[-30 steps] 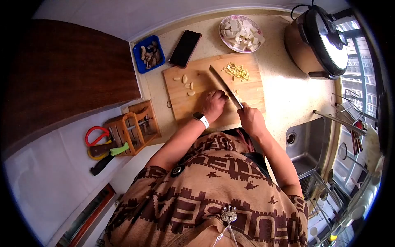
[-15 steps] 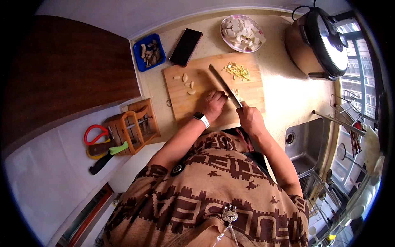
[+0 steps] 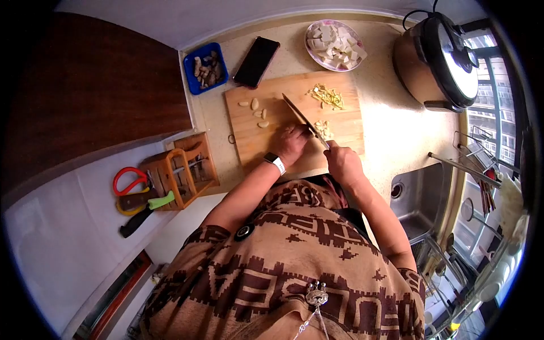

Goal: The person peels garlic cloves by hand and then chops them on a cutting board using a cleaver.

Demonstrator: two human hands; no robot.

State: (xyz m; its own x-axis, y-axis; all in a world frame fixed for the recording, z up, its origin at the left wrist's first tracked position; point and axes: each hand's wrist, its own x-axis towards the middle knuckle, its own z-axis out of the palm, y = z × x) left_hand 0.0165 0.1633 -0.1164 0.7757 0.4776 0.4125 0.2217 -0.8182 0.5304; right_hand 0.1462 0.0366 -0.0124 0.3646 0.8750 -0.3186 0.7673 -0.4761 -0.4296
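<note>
My right hand (image 3: 344, 163) is wrapped round the handle of a kitchen knife (image 3: 298, 110), whose blade slants away to the upper left over a wooden cutting board (image 3: 289, 88). My left hand (image 3: 293, 143) is closed, fingers curled and tips down beside the blade; whatever is under the fingertips is hidden. Just right of the blade lie small pale cut pieces (image 3: 323, 128), which look like sliced garlic. Farther up sits a heap of yellowish shreds (image 3: 328, 97), perhaps ginger. Several whole peeled garlic cloves (image 3: 255, 105) rest on the board's left part.
Behind the board are a blue tray of ginger-like roots (image 3: 196, 67), a phone (image 3: 256, 62) and a plate of white tofu-like cubes (image 3: 310, 55). An electric cooker (image 3: 422, 65) and a sink (image 3: 419, 215) are to the right. A wooden knife holder (image 3: 180, 175) with scissors is at left.
The knife's tip has swung slightly left, and its blade has come closer to my left fingertips. More of the pale cut pieces shows to its right. Both hands keep their grips.
</note>
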